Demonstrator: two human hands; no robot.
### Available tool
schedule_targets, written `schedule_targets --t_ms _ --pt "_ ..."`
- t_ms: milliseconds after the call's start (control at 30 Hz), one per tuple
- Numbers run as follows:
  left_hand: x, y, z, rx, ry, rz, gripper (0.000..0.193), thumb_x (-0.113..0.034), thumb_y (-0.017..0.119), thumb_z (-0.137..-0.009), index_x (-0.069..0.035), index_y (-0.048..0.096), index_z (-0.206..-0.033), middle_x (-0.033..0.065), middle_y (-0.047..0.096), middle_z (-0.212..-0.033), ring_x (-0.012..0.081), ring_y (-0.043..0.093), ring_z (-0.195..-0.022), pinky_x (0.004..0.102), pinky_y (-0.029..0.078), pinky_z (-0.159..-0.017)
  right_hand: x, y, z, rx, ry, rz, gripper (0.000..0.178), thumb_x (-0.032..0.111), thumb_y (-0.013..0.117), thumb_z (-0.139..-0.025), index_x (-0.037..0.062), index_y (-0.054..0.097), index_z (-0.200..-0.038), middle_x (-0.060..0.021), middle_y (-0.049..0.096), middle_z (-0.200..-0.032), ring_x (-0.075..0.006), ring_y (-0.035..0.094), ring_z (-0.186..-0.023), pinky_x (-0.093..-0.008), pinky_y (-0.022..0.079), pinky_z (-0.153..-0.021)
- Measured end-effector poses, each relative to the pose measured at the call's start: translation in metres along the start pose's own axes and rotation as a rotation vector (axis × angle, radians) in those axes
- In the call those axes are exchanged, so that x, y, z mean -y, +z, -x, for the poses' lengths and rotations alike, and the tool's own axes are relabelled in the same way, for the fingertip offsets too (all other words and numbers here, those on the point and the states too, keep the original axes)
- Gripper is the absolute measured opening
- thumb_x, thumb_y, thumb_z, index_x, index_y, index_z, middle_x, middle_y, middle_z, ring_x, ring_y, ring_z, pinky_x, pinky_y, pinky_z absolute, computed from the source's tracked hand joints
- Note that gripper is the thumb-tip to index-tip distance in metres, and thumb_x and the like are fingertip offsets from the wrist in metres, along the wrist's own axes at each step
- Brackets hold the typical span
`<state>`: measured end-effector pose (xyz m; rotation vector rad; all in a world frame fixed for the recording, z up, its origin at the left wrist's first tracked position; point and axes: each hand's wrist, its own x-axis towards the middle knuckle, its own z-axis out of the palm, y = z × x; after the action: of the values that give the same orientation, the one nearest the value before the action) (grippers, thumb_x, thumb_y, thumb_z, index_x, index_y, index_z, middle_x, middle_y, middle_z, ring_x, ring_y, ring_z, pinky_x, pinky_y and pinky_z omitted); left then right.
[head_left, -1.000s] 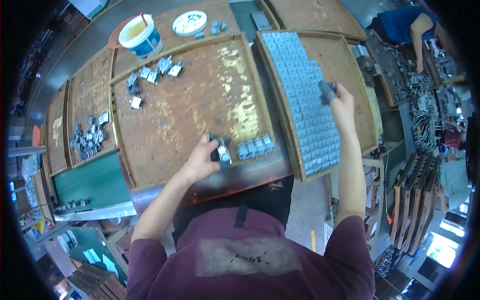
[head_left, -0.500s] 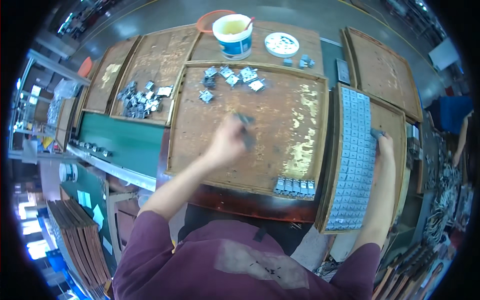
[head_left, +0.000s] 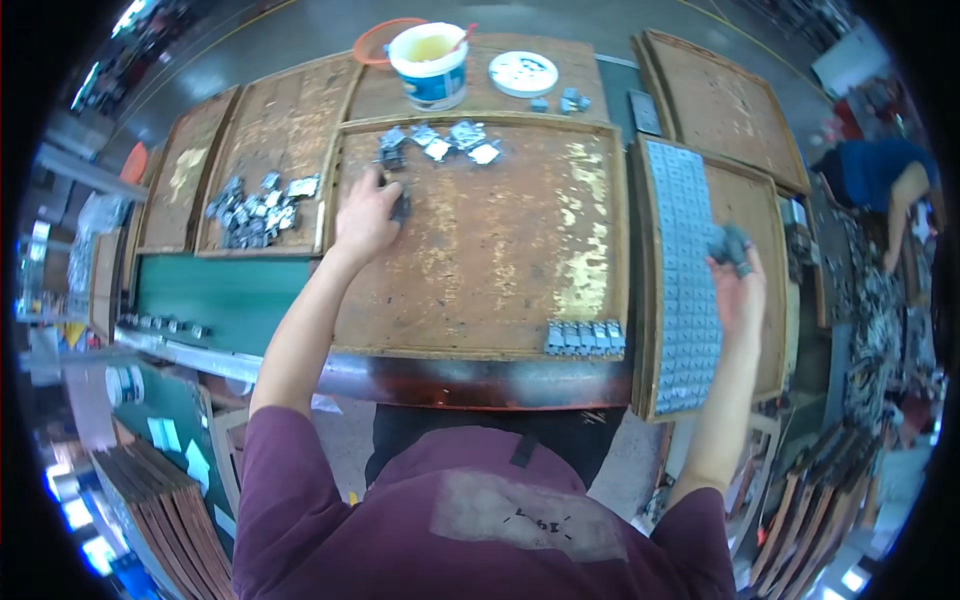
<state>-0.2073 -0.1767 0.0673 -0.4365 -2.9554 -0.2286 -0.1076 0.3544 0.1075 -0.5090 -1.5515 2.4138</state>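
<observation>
Head view, from left to right: a shallow wooden tray (head_left: 190,170) stands at the far side, and next to it a second tray (head_left: 285,130) holds a jumbled pile of metal parts (head_left: 255,212). Just this side of them runs a green counter (head_left: 225,290), with a short line of small parts (head_left: 172,327) near its front edge.

Then comes the person's left hand (head_left: 368,218), reaching over the left side of the wide middle tray (head_left: 480,260). Its grip is curled round a dark piece (head_left: 403,208), mostly hidden by the hand; I can't tell whether it touches the wood. Right beyond the fingers sits a loose cluster of shiny metal parts (head_left: 437,146) along the tray's far edge. Behind that edge stand a white and blue bucket (head_left: 435,88) and, to its right, a round white lid (head_left: 523,94) with pale bits on it, a few small blue-grey blocks (head_left: 575,102) just beside. Down in the near right corner of the middle tray is a tidy row of metal parts (head_left: 585,338).

Further right, a narrower tray (head_left: 745,190) carries close-set rows of blue-grey pieces (head_left: 685,290) on its left side. Over it the right hand (head_left: 740,292) is clenched about some grey pieces (head_left: 730,248), fingers pointing away from the body. At the far right a co-worker in a blue top (head_left: 870,178) bends with one arm reaching down.
</observation>
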Motion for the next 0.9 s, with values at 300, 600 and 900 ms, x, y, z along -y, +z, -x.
schedule_targets --t_ms 300,600,900 --pt "-0.103 -0.022 0.101 0.322 -0.557 2.000 0.032 -0.008 0.078 -0.080 -0.008 0.061 -0.107 0.0008 0.066 -0.089 0.0119 0.064 -0.073 0.0236 0.049 -0.061 -0.058 0.092 0.136 0.114 0.037 0.177 0.028 0.007 0.073 -0.087 0.0007 0.067 -0.113 -0.0067 0.070 -0.093 -0.0160 0.069 -0.079 -0.0306 0.059 -0.066" --pt "-0.159 -0.057 0.133 0.457 -0.318 2.007 0.047 0.006 0.073 -0.081 -0.002 0.064 -0.126 0.0042 0.065 -0.107 0.0166 0.065 -0.108 0.0281 0.054 -0.092 -0.046 0.126 0.201 0.346 0.090 0.304 0.037 0.000 0.074 -0.086 -0.0007 0.061 -0.121 -0.0071 0.068 -0.108 -0.0139 0.067 -0.094 -0.0293 0.058 -0.078" --pt "-0.169 -0.083 0.152 0.304 0.037 1.559 0.033 0.006 0.067 -0.087 0.003 0.064 -0.120 0.0064 0.058 -0.118 0.0163 0.062 -0.108 0.0296 0.053 -0.092 -0.034 0.134 0.223 0.450 -0.208 0.710 0.036 0.002 0.077 -0.081 -0.0021 0.065 -0.116 -0.0071 0.065 -0.102 -0.0142 0.067 -0.090 -0.0258 0.054 -0.067"
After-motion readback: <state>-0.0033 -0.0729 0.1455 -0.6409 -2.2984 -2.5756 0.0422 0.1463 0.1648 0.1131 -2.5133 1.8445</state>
